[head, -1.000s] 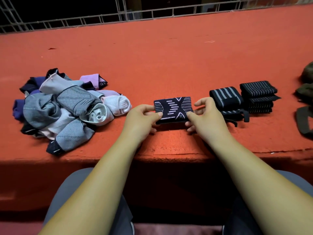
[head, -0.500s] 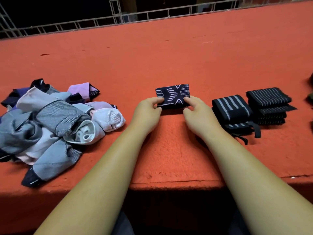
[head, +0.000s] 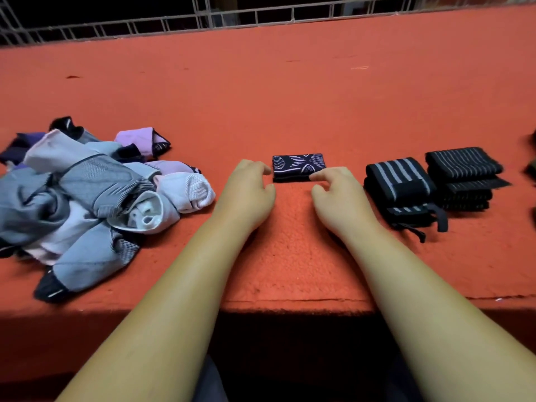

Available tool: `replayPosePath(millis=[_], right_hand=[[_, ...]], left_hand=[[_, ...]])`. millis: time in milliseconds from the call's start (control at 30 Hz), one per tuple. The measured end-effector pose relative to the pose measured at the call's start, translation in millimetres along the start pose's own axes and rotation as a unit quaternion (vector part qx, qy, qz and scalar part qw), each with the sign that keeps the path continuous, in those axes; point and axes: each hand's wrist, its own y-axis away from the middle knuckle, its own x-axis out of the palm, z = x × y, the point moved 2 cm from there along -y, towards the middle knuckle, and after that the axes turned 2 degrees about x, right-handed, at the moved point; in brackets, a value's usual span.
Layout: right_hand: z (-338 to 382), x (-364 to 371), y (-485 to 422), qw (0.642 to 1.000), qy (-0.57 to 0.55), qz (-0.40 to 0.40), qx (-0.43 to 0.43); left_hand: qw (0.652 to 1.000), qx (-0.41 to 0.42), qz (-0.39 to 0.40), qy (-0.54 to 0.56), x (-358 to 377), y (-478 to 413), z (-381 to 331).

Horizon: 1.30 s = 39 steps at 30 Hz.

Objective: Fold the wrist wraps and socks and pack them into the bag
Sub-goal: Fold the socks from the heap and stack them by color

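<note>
Near the surface's [head: 290, 271] front edge, the left hand [head: 249, 192] and right hand [head: 339, 198] rest loosely curled, gripping nothing. The right hand brushes the folded patterned sock [head: 298, 166] just beyond. That fold looks done; next, draw another from the sock pile [head: 87, 198] at the left edge.

The red ledge [head: 290, 97] looks rough and matt. The folded sock [head: 298, 166] and sock pile [head: 87, 192] are soft matt knit cloth; the wrist wraps [head: 400, 181] ribbed woven fabric. The railing [head: 261, 18] is pale metal.
</note>
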Motion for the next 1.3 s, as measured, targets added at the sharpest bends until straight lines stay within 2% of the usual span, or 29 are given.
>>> replayPosePath(millis=[100, 200, 300, 433, 533, 633, 667, 700, 733, 767, 800, 833, 900, 1033, 1067, 1200, 1300], right_hand=[[7, 0, 11, 0.999, -0.026, 0.000, -0.037], [12, 4, 23, 0.997, -0.035, 0.013, -0.071], [17, 4, 39, 0.994, -0.036, 0.027, -0.095], [19, 4, 58, 0.991, -0.036, 0.049, -0.120], [19, 0, 68, 0.989, -0.054, 0.049, -0.126], [16, -3, 69, 0.989, -0.096, 0.047, -0.098], [15, -5, 69, 0.986, -0.135, 0.056, -0.076], [17, -7, 70, 0.980, -0.181, 0.069, -0.052], [18, -10, 71, 0.971, -0.224, 0.083, -0.030], [21, -14, 72, 0.961, -0.261, 0.095, -0.009], [22, -18, 74, 0.949, -0.297, 0.103, 0.011], [24, -22, 75, 0.938, -0.329, 0.104, 0.029], [24, -30, 75, 0.927, -0.359, 0.092, 0.050], [19, -38, 77, 0.934, -0.343, 0.094, 0.037], [19, -38, 78, 0.937, -0.334, 0.099, 0.028], [14, -38, 80, 0.968, -0.232, 0.098, -0.006], [13, -37, 79, 0.981, -0.157, 0.095, -0.061]], left_hand=[[0.984, 0.028, -0.061, -0.162, -29, 14, 7], [0.949, -0.013, -0.065, -0.308, -47, 26, 26], [0.942, -0.083, -0.042, -0.322, -49, 35, 50], [0.945, -0.042, -0.066, -0.318, -54, 41, 57], [0.973, -0.010, -0.093, -0.212, -55, 45, 50], [0.993, -0.032, -0.101, 0.051, -65, 55, 22], [0.980, -0.055, -0.089, 0.168, -69, 57, 11], [0.949, -0.071, -0.067, 0.300, -72, 61, 1], [0.901, -0.086, -0.034, 0.425, -72, 64, -9], [0.853, -0.093, 0.000, 0.514, -71, 68, -18], [0.827, -0.097, 0.024, 0.554, -70, 71, -25], [0.819, -0.098, 0.036, 0.565, -68, 73, -30], [0.828, -0.098, 0.040, 0.551, -61, 75, -29], [0.920, -0.085, -0.008, 0.382, -50, 82, -14], [0.923, -0.092, -0.022, 0.373, -48, 85, -13], [0.894, -0.133, -0.012, 0.428, -39, 90, -17], [0.901, -0.134, -0.001, 0.414, -34, 87, -17]])
